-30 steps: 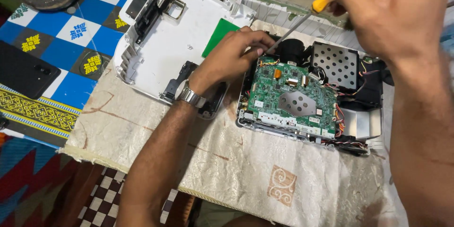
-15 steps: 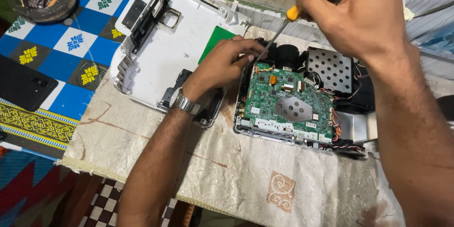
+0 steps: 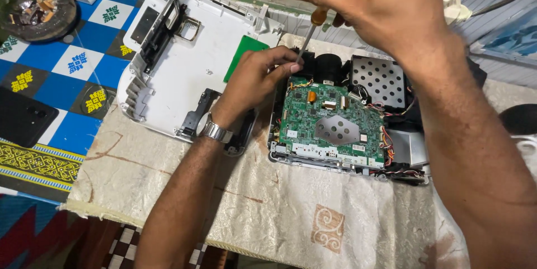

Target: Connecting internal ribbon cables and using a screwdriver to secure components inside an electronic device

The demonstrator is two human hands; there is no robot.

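A cream, patterned cloth (image 3: 268, 218) with brown stains covers the work surface. On its left part lies a white plastic housing cover (image 3: 184, 67), turned inner side up, with a green rectangular pad (image 3: 244, 52) at its right edge. Left of the cloth spreads a blue-and-white chequered mat (image 3: 72, 64). On it sit a flat black phone (image 3: 22, 117) and, at the far corner, a round dark ashtray (image 3: 36, 6) (full of butts).

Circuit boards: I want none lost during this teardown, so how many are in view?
2. The large green circuit board sits in the opened device, right of the left hand. A plain green board lies on the white cover. Others may be hidden.
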